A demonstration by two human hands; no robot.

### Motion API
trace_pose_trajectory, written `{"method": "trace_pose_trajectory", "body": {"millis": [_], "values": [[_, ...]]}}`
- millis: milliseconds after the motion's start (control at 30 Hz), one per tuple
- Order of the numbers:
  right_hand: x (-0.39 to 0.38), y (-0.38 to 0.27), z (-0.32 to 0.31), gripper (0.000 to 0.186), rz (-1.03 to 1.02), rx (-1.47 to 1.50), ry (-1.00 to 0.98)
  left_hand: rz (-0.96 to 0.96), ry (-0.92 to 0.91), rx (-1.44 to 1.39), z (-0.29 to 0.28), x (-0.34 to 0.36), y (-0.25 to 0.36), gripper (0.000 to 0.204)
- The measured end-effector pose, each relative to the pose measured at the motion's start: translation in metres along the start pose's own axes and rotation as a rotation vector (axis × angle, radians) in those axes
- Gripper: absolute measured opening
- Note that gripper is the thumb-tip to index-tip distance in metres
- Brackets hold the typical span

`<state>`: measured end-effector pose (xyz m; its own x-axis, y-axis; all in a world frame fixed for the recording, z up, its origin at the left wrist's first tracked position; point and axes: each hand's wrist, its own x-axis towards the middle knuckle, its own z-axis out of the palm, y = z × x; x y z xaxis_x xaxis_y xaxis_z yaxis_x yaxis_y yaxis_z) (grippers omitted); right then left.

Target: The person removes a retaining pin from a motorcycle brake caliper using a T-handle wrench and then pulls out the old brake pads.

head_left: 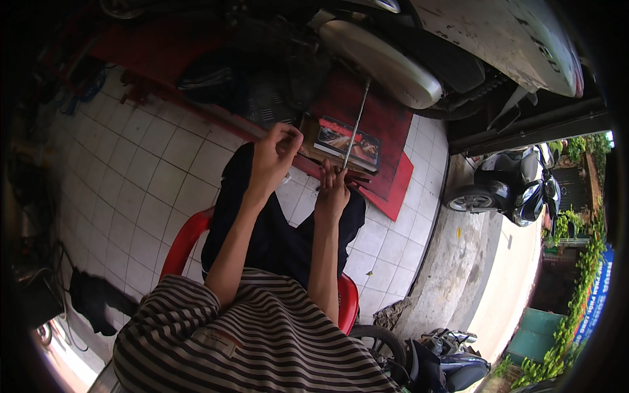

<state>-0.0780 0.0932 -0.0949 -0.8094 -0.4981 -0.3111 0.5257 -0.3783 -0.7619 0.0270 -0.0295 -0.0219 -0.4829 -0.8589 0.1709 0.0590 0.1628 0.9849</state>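
Note:
My left hand [276,156] is raised over my lap, its fingers curled toward the thumb; whether anything small is inside cannot be made out. Beside it, my right hand [332,190] holds the lower end of a long, thin metal rod [356,124]. The rod's far end reaches up among dark parts beneath a parked motorbike's long silver housing [380,59]. Under the rod, a flat case with a dark pictured lid [344,141] lies on the red work stand [400,118]. Dark objects [354,177] lie just beyond my right fingers.
I sit on a red plastic chair [183,242] on white tiles [144,177]. A dark cloth and cables [92,295] lie at the left. A scooter [504,183] stands outside at the right, another motorbike [445,360] at the lower right. A step edge [436,216] borders the tiles.

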Motion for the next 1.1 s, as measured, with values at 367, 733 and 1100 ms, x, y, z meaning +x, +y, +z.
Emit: {"method": "trace_pose_trajectory", "body": {"millis": [367, 733, 1100], "values": [[-0.011, -0.017, 0.001, 0.027, 0.275, 0.302, -0.270, 0.045, -0.276, 0.281, -0.001, -0.004, -0.013, 0.028], [-0.029, -0.068, 0.044, 0.014, 0.779, 1.240, -0.417, 0.128, -0.383, -0.053, 0.036, -0.011, -0.062, 0.030], [-0.030, -0.072, 0.013, 0.035, -0.036, -0.098, -0.147, 0.178, -0.319, 0.067, 0.043, -0.020, -0.046, 0.025]]}}
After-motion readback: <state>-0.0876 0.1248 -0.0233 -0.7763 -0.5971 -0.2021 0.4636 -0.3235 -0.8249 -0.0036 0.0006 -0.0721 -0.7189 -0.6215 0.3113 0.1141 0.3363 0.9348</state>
